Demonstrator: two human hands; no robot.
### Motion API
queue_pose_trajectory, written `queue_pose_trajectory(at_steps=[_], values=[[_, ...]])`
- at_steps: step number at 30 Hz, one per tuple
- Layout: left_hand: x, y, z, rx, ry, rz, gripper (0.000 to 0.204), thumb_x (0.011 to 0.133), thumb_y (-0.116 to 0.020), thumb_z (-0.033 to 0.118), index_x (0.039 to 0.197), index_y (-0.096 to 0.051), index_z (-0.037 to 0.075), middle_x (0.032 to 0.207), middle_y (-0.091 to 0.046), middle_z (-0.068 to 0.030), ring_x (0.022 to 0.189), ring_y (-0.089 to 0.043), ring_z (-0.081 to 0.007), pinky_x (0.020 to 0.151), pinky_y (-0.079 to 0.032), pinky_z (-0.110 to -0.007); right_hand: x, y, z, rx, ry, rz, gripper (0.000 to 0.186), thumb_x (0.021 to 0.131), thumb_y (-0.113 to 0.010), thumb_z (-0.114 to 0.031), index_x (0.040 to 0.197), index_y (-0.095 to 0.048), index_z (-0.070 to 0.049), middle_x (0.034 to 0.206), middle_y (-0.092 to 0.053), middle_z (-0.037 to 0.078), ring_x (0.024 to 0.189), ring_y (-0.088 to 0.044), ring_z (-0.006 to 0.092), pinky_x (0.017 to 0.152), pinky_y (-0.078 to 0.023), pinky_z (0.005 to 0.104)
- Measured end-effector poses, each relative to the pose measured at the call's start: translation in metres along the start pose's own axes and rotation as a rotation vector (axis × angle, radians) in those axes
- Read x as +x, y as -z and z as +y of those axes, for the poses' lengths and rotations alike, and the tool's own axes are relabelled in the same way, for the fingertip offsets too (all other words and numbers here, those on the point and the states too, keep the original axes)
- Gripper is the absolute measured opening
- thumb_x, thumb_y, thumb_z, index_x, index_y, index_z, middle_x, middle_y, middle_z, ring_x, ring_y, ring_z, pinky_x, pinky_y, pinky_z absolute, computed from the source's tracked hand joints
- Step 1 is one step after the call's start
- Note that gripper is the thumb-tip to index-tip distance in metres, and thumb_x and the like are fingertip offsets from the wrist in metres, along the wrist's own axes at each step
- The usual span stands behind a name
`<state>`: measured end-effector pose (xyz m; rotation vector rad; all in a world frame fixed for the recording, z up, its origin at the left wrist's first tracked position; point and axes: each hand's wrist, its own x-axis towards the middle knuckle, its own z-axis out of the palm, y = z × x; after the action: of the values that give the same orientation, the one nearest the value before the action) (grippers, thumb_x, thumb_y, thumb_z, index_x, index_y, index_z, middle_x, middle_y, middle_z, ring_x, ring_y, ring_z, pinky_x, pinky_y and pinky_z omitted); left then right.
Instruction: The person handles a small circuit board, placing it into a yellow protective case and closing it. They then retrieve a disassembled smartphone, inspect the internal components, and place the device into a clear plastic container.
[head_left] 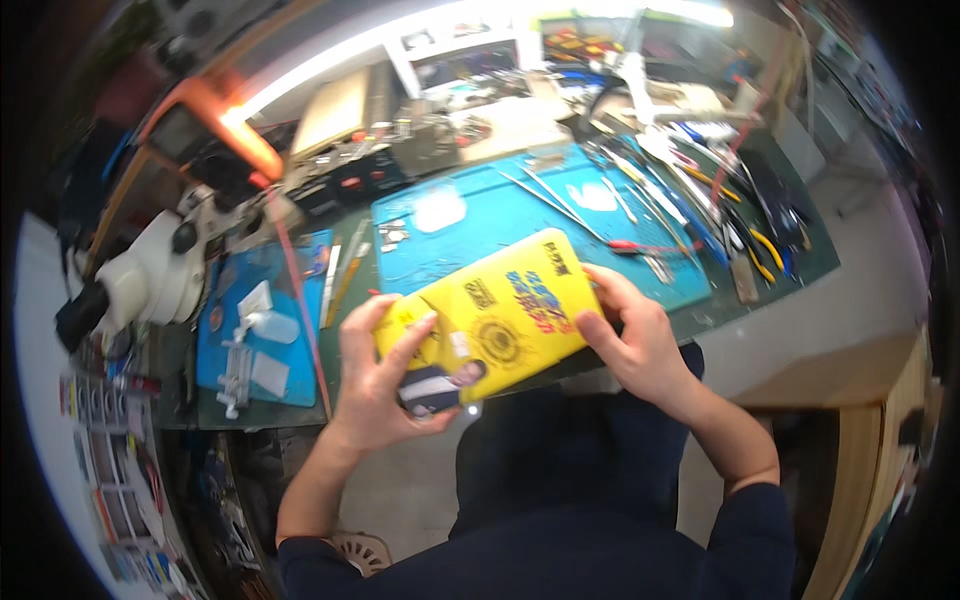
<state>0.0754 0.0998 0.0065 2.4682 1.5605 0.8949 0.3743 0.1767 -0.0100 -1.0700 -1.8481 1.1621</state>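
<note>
Between my two hands I hold a flat yellow box (455, 300) with rounded corners, tilted so that its right end is higher. Its face bears blue and red print, a round dark emblem and a picture of a person in a suit. My left hand (375, 370) grips the lower left end, thumb on the front. My right hand (635, 335) holds the right edge, thumb on the face and fingers behind. The box is above the front edge of the blue work mat (440, 255) and hides part of it.
Tweezers (560, 200) lie on the mat, near a red-tipped probe (625, 246). Pliers (755, 250) and other hand tools crowd the right. At left stand a white microscope (155, 270) and a smaller blue mat (215, 350) with a clear bottle (275, 327). Shelves line the back.
</note>
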Motion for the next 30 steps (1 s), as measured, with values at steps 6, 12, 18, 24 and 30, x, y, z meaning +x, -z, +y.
queue_pose_trajectory(at_steps=[6,12,18,24,30], values=[[-0.063,0.002,0.048,-0.337,0.216,0.038,0.119,0.058,-0.088,0.063,0.149,-0.034,0.007,0.147,-0.029,-0.022,0.137,-0.037,-0.0372,0.109,-0.037,-0.048,-0.021,-0.034,-0.014,0.61,-0.104,-0.045,0.057,0.097,-0.065,-0.018,0.143,-0.038,0.004,0.119,-0.064,0.013,0.102,-0.064,0.0131,0.08,-0.054,0.0238],[-0.13,0.011,0.087,-1.284,0.903,-0.012,0.087,0.083,-0.08,0.038,0.146,-0.036,-0.003,0.133,-0.057,-0.0121,0.122,-0.057,-0.0198,0.098,-0.049,-0.032,-0.056,-0.072,-0.024,0.547,-0.097,-0.312,0.047,0.097,-0.063,-0.018,0.136,-0.05,0.005,0.118,-0.065,0.009,0.105,-0.06,0.0107,0.09,-0.049,0.0266],[-0.19,0.009,0.139,-1.161,1.019,-0.035,0.054,0.09,-0.074,0.017,0.134,-0.049,-0.002,0.121,-0.064,-0.0076,0.108,-0.061,-0.012,0.091,-0.05,-0.027,-0.086,-0.114,-0.029,0.484,-0.099,-0.559,0.05,0.087,-0.074,-0.02,0.128,-0.057,0.003,0.107,-0.069,0.009,0.096,-0.065,0.0125,0.083,-0.053,0.0282],[-0.241,0.007,0.166,-1.088,1.077,0.141,0.049,0.094,-0.07,0.022,0.131,-0.049,-0.002,0.119,-0.064,-0.0076,0.105,-0.061,-0.0118,0.09,-0.05,-0.027,-0.101,-0.148,-0.033,0.48,-0.123,-0.727,0.055,0.084,-0.078,-0.02,0.129,-0.056,0.004,0.109,-0.069,0.011,0.097,-0.066,0.0142,0.085,-0.053,0.0297],[-0.261,0.009,0.168,-1.126,1.14,0.288,0.044,0.102,-0.056,0.033,0.128,-0.052,-0.003,0.117,-0.065,-0.0077,0.102,-0.062,-0.012,0.088,-0.051,-0.027,-0.099,-0.165,-0.041,0.502,-0.079,-0.769,0.054,0.088,-0.075,-0.023,0.13,-0.057,0.004,0.107,-0.07,0.012,0.097,-0.066,0.0151,0.085,-0.053,0.0311]])
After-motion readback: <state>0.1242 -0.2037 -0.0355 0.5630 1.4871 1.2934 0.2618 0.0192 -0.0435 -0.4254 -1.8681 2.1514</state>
